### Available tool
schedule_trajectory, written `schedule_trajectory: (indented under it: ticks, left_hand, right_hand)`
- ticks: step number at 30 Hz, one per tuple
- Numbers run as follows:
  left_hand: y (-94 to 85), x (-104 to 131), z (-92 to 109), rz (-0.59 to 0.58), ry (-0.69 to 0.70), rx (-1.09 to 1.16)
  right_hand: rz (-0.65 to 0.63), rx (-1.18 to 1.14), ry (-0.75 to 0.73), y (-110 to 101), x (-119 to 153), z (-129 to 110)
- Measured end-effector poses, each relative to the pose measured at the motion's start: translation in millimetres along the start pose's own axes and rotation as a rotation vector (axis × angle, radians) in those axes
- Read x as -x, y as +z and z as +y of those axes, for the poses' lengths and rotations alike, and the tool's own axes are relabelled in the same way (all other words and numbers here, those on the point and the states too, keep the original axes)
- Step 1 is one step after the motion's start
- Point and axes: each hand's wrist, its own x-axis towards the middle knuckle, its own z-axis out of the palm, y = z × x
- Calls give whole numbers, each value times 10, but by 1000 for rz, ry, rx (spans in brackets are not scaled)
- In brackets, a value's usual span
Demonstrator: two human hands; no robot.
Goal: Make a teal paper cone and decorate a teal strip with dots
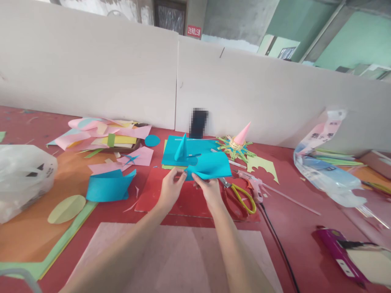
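Both my hands hold a cut blue paper sheet [215, 162] above the red board [189, 203]. My left hand [172, 187] pinches its left edge, and my right hand [209, 190] grips its near edge, where the paper curls. Just behind my left hand a blue paper cone [182, 149] stands upright on more flat blue paper [171, 146]. Scissors with yellow handles [244, 198] lie to the right of my right hand. Beyond them is a pink glue gun [255, 185] with a black cord.
Paper scraps [104, 136] and a curled blue strip [108, 186] lie left. A pink cone on a green-spoked piece [240, 144] stands behind right. White plastic bag [24, 179] at far left; purple power strip [339, 252] at lower right. A white partition [244, 89] rises behind.
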Motion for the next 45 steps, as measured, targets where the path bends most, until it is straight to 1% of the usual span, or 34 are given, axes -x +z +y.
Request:
schedule_trajectory:
  ticks: [5, 8, 10, 13, 17, 21, 24, 27, 31, 33, 38, 45]
  left_hand:
    - [17, 2, -30, -46, -18, 33]
    - [30, 6, -37, -83, -44, 49]
    - [35, 11, -30, -99, -55, 29]
    - [39, 27, -7, -128, -42, 2]
    - [42, 60, 30, -167, -2, -13]
    - [45, 87, 57, -135, 28, -18]
    - [43, 102, 74, -101, 72, -36]
    - [35, 120, 98, -115, 132, -87]
    - [23, 146, 125, -141, 196, -177]
    - [21, 156, 129, -151, 213, -209]
    - [21, 164, 122, -130, 232, -263]
    - [17, 172, 90, -110, 278, -347]
  right_hand:
    - [39, -103, 80, 18, -6, 7]
    - [67, -155, 152, 21, -11, 16]
    - [85, -229, 199, 21, -16, 14]
    - [113, -366, 237, 15, -25, -4]
    - [123, -501, 245, -9, -31, -50]
    - [117, -708, 328, -23, -13, -88]
    - [63, -806, 407, -2, 15, -96]
    - [24, -824, 454, 39, 40, -92]
    - [-11, -793, 473, 79, 54, -83]
    - [-30, -794, 483, 89, 58, -79]
    - [-73, -853, 518, 105, 77, -82]
    - [-54, -836, 509, 116, 90, -103]
